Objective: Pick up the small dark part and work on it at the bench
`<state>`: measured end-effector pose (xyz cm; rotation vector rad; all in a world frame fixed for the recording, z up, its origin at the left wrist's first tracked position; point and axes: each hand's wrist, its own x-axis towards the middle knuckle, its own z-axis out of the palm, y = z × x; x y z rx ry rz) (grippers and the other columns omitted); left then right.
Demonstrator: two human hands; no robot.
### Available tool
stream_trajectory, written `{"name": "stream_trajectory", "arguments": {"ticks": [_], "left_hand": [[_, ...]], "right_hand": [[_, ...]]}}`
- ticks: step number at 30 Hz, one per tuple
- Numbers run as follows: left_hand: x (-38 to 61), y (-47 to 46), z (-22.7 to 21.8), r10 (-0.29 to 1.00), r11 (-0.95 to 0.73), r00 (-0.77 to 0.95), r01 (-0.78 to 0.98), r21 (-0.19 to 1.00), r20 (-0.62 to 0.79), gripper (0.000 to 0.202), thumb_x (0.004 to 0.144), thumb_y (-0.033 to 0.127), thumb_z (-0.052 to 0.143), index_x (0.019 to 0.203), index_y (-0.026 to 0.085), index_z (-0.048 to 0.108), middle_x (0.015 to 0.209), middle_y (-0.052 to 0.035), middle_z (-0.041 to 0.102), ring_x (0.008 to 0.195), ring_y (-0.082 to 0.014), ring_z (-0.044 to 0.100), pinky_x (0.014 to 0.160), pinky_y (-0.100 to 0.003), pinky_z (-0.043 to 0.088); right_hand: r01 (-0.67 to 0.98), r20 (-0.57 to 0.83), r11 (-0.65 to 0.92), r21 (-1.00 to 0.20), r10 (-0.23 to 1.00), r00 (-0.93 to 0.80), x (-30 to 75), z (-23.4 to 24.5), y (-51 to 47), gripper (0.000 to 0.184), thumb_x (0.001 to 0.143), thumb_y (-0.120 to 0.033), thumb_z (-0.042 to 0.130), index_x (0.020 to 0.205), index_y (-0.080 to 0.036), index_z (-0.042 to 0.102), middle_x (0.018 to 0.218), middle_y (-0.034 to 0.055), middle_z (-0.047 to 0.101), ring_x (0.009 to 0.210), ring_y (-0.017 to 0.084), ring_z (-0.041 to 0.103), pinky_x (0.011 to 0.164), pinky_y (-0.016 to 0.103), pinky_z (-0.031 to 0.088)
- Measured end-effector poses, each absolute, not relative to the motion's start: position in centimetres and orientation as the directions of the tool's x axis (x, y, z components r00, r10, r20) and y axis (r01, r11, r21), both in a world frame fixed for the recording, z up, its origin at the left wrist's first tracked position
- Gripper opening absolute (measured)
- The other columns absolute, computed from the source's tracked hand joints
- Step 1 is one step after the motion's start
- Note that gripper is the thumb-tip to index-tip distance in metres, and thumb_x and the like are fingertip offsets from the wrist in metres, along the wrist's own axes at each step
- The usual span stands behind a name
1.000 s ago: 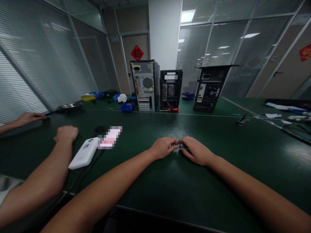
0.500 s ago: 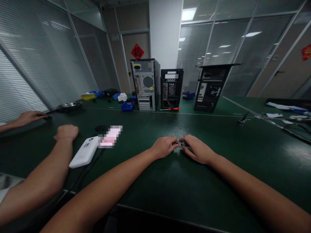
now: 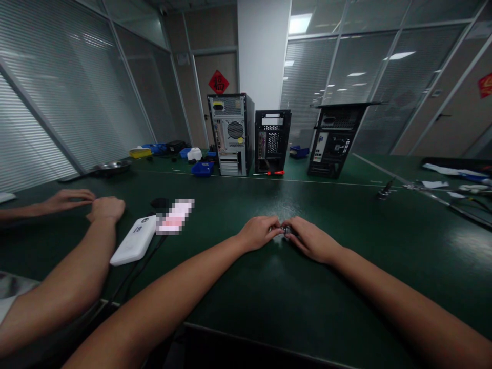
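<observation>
My left hand (image 3: pixel 258 233) and my right hand (image 3: pixel 310 239) meet fingertip to fingertip low over the green table (image 3: pixel 246 287). Between them is a small dark part with a metallic glint (image 3: pixel 286 230), mostly covered by fingers, so its kind does not show. The right hand's thumb and fingers are closed round this part. Pinched together, the left fingertips touch its left end; whether they grip a separate small piece cannot be made out.
A white power bank (image 3: pixel 134 241) and a blurred pink-white patch (image 3: pixel 176 217) lie left of my left forearm. A co-worker's hands (image 3: pixel 105 209) rest farther left. Computer cases (image 3: pixel 232 134) stand behind, a red-handled screwdriver (image 3: pixel 274 173) before them. Blue bins (image 3: pixel 202 169) sit at the back left.
My fingertips have come closer together, the right hand shifting slightly left with the small part. At the far left, a co-worker's hand has moved right, up to the other hand.
</observation>
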<state>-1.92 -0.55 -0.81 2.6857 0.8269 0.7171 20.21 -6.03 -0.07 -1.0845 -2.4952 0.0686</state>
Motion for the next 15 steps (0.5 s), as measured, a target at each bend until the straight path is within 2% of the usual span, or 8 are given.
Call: {"name": "stream_trajectory", "arguments": {"ticks": [6,10,15], "left_hand": [[-2.01,-0.12,-0.96,0.578,-0.813,0.726,0.471,0.342,0.372,0.030,0.096,0.041,0.052,0.081,0.018,0.065,0.074,-0.0011,0.063,0.073,-0.0150,0.059,0.066,-0.024,0.038],[-2.05,0.00,-1.01,0.578,-0.812,0.720,0.461,0.357,0.384,0.029,0.097,0.038,0.051,0.083,0.019,0.068,0.074,-0.0011,0.064,0.073,-0.0146,0.059,0.066,-0.024,0.037],[-2.05,0.06,-1.17,0.562,-0.825,0.729,0.461,0.326,0.390,0.036,0.098,0.042,0.048,0.079,0.019,0.068,0.073,-0.0022,0.065,0.072,-0.0148,0.060,0.066,-0.024,0.038]], "right_hand": [[0.672,0.353,0.714,-0.198,0.691,-0.631,19.94,0.06,-6.22,0.035,0.099,-0.038,0.044,0.129,-0.019,0.049,0.113,0.0093,0.054,0.102,0.017,0.051,0.087,0.033,0.046],[0.668,0.361,0.721,-0.185,0.682,-0.636,19.76,0.38,-6.36,0.037,0.100,-0.038,0.042,0.132,-0.021,0.048,0.112,0.0093,0.054,0.101,0.018,0.051,0.087,0.034,0.046],[0.669,0.372,0.724,-0.165,0.674,-0.638,19.82,0.55,-6.36,0.034,0.100,-0.037,0.042,0.128,-0.020,0.052,0.113,0.0093,0.054,0.103,0.017,0.051,0.088,0.032,0.046]]}}
